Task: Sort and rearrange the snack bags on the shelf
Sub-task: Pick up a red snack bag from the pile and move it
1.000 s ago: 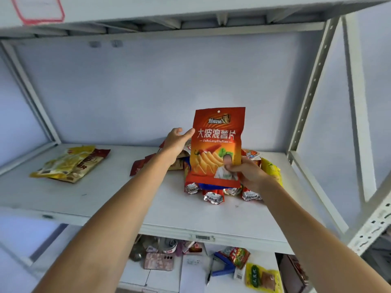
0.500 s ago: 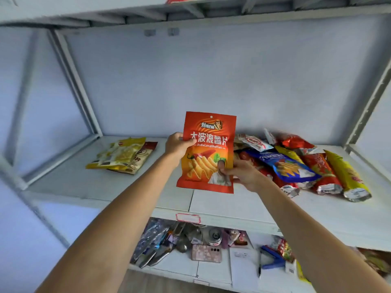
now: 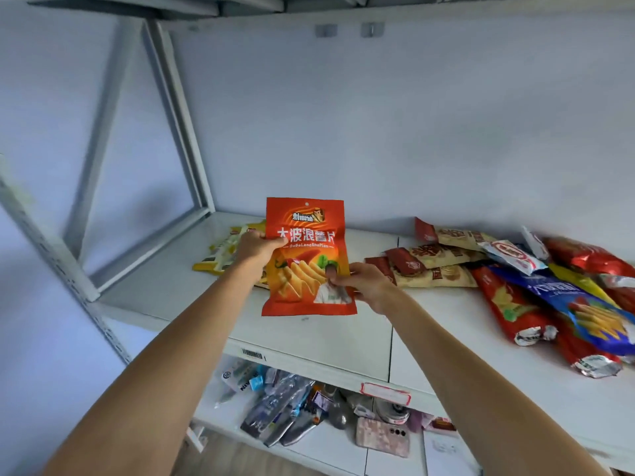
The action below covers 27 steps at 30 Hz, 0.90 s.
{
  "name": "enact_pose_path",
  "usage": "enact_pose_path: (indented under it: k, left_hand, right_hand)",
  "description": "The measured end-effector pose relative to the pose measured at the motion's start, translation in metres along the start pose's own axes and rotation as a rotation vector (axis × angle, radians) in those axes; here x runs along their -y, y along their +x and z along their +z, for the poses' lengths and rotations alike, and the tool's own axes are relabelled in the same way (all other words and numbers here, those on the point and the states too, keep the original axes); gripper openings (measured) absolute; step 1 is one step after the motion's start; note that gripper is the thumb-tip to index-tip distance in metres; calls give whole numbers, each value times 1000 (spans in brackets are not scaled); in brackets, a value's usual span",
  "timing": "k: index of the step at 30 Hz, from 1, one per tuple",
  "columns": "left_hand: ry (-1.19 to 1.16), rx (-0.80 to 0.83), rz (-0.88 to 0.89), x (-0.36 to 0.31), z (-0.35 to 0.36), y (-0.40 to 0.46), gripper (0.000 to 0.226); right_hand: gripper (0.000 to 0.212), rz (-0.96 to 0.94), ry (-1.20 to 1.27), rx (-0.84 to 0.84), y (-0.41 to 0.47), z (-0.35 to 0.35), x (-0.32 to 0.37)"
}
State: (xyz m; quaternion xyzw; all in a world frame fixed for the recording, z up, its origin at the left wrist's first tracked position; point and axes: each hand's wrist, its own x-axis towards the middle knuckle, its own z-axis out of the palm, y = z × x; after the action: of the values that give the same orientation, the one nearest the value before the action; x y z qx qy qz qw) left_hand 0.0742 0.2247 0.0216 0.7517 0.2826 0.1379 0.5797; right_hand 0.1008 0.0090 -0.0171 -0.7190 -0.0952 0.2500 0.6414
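I hold an orange-red chip bag [image 3: 307, 235] upright in front of me, above the white shelf [image 3: 343, 331]. My left hand [image 3: 256, 247] pinches its left edge near the top. My right hand [image 3: 366, 281] pinches its lower right edge, thumb on the front. Behind my left hand, yellow snack bags [image 3: 221, 254] lie flat at the shelf's left end, partly hidden. A heap of snack bags lies on the right: tan and red bags [image 3: 443, 266], a blue bag [image 3: 584, 304] and several red foil bags [image 3: 508, 304].
Grey shelf uprights and a diagonal brace [image 3: 103, 139] stand at the left. The upper shelf [image 3: 240, 5] hangs overhead. The lower shelf holds packets, a tape roll [image 3: 391, 408] and a pink phone [image 3: 383, 436]. A red-framed label [image 3: 385, 393] is on the shelf's front edge.
The view and both hands with the chip bag have shifted left along the shelf, away from the heap. The bag now hangs near the yellow bags at the left end.
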Motion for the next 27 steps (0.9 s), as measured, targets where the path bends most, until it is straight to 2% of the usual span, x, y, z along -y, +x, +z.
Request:
enact_pose_path:
  k: [4, 8, 11, 13, 14, 16, 18, 20, 23, 27]
  left_hand:
    - [-117, 15, -100, 4, -22, 42, 36]
    - [-109, -7, -119, 8, -41, 80, 30]
    - [-34, -10, -90, 4, -58, 113, 24]
    - [-20, 46, -61, -8, -68, 139, 25]
    - [-16, 90, -37, -18, -71, 151, 30]
    - [117, 153, -1, -34, -70, 175, 53]
    - [461, 175, 74, -42, -65, 187, 67]
    - [749, 220, 193, -42, -54, 193, 67]
    - [936, 384, 361, -37, -31, 187, 62]
    - [1040, 528, 558, -41, 13, 160, 57]
  right_hand:
    - [29, 54, 77, -11, 45, 26, 9]
    - [41, 129, 147, -46, 79, 51, 19]
    - [35, 152, 171, -92, 102, 74, 35]
    - [18, 133, 237, -123, 117, 86, 51]
    - [7, 117, 281, -143, 124, 90, 60]
    - [5, 80, 273, -211, 133, 96, 75]
    - [29, 99, 10, -305, 136, 94, 75]
    - [48, 132, -323, -345, 133, 88, 65]
    - [55, 168, -694, -380, 123, 65, 45]
    - [52, 169, -953, -492, 97, 24, 39]
